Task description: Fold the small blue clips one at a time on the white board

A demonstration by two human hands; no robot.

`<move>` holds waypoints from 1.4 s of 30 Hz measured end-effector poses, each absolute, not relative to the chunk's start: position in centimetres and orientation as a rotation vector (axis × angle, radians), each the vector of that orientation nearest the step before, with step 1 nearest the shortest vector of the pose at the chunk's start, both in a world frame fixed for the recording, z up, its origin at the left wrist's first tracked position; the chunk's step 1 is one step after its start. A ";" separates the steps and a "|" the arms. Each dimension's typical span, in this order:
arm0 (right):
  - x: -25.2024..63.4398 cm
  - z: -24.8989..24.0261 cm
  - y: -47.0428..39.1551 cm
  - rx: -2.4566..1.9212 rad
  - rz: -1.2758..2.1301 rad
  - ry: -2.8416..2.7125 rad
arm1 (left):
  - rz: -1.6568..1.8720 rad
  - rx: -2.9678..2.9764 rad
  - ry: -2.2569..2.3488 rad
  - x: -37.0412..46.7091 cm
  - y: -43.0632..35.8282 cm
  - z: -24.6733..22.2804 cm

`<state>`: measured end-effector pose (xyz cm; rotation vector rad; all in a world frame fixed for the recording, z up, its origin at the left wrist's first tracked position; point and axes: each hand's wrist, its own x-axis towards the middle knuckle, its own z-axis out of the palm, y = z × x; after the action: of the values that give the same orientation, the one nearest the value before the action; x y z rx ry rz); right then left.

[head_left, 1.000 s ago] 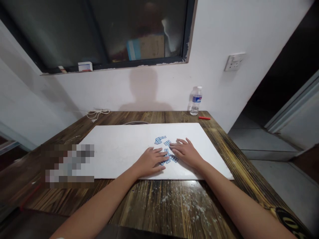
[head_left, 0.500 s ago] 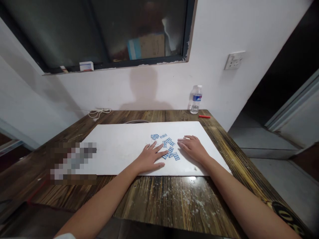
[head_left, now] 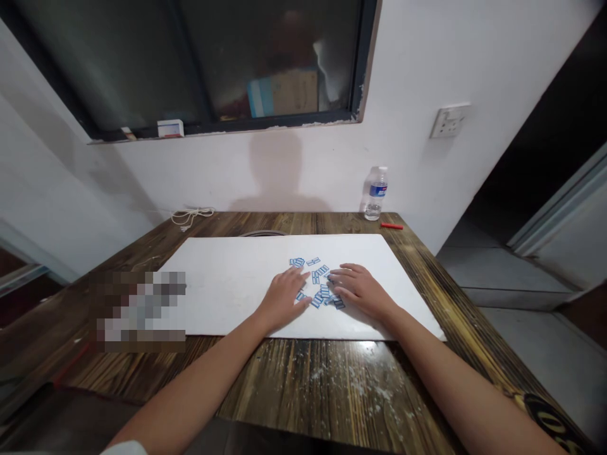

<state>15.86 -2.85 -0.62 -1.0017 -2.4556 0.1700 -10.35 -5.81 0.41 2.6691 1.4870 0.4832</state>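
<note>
- Small blue-edged pieces [head_left: 316, 277] lie in a loose scatter slightly below the centre of the frame, on a white board [head_left: 227, 284]; several overlap or touch, and a few sit slightly apart toward the top of the scatter.
- The left hand [head_left: 284, 297] is palm down at the left side of the scatter, its fingers open and extended toward the pieces; one or more pieces show between thumb and forefinger.
- The right hand [head_left: 361, 291] is palm down at the right side of the scatter, its fingers open and slightly bent, the tips over the right-hand pieces and partly covering them; whether they press on them cannot be told.
- The forearms come in from the lower left and lower right corners, with a white sleeve [head_left: 126, 448] at the bottom left.
- The board lies flat on a dark wooden worktop [head_left: 303, 373], with pale specks on the wood below the board.
- Near the worktop's far edge, right of centre, a clear bottle [head_left: 375, 197] with a blue label stands upright, a red stick-like thing [head_left: 392, 225] just beside it.
- A pale coiled cable [head_left: 192, 217] lies at the worktop's far left corner.
- A small white box [head_left: 171, 129] rests on the ledge of the window [head_left: 190, 63] at upper left; a wall socket [head_left: 450, 121] is at upper right.
- A pixelated patch covers the board's left end.
</note>
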 end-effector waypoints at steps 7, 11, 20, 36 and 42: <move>15.5 -1.0 -2.8 -1.042 0.172 -2.467 | 0.454 2.670 1.517 -10.3 -5.9 0.4; 15.6 -1.1 -2.8 -1.066 0.158 -2.467 | 0.450 2.638 1.620 -10.1 -5.9 0.5; 15.5 -1.3 -2.8 -1.069 0.168 -2.504 | 0.380 2.584 1.789 -10.3 -5.9 -0.1; 10.7 0.5 -1.3 -1.152 0.221 -2.472 | 0.544 2.682 1.564 -9.9 -6.2 0.9; 7.6 0.4 0.3 -1.187 0.287 -2.538 | 0.541 2.623 1.692 -10.1 -6.2 0.4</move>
<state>7.60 0.26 0.44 -1.1872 -2.5382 0.2867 -10.07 -6.22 0.42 2.6231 1.6915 0.5409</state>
